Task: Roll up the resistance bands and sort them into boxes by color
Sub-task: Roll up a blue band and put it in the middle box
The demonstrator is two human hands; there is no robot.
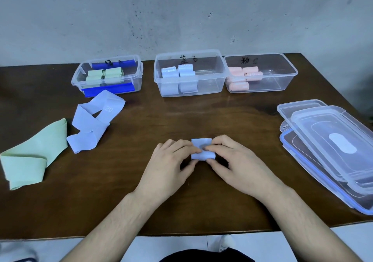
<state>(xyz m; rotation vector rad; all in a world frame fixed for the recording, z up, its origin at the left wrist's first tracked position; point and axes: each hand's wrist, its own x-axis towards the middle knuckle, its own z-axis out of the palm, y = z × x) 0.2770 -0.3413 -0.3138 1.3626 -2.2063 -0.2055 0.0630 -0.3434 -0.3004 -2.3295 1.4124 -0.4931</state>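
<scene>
A blue roll (202, 149) is pinched at mid-bench (201, 116) by both hands: the left hand (171, 160) and right hand (232, 160) have their fingers curled onto it from either side. A loose blue band (94, 124) and a green band (34, 156) lie at the left. Behind stand the green box (139, 74), blue box (210, 80) and pink box (282, 76), each holding rolls. Lids (331, 146) are stacked at the right
</scene>
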